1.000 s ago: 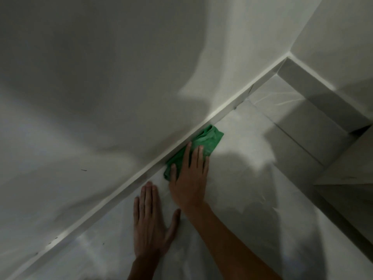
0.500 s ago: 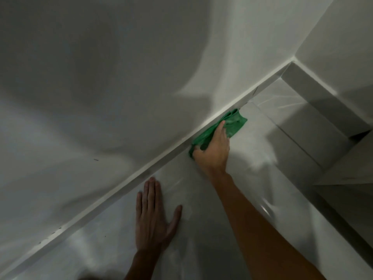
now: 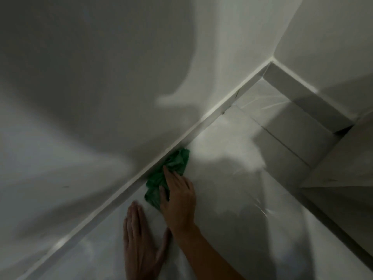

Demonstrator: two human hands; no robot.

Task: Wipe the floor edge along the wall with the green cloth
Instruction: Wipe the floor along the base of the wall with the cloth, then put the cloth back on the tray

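One green cloth [image 3: 168, 174]: soft fabric, bunched into irregular folds, lying on the floor [image 3: 232, 188] hard against the baseboard [image 3: 129, 184] at the foot of the wall [image 3: 101, 77]. Pressed down by the right hand [image 3: 178, 201], fingers extended and lying flat over the near part of the cloth, thumb resting on its lower folds; not curled around it. Far end of the cloth uncovered and touching the skirting edge. Just beside, nearer the camera: left hand [image 3: 141, 241] laid palm-down on bare floor, fingers straight and together, thumb spread, holding nothing. Flooring: large pale tiles, smooth and glossy, with thin grout lines and bright reflected patches. Baseboard: narrow, white, straight, running diagonally to a room corner at upper right. Wall: plain, matte, off-white, crossed by broad soft shadows. At right edge, possibly a low step or cabinet base; blurred, not identifiable.
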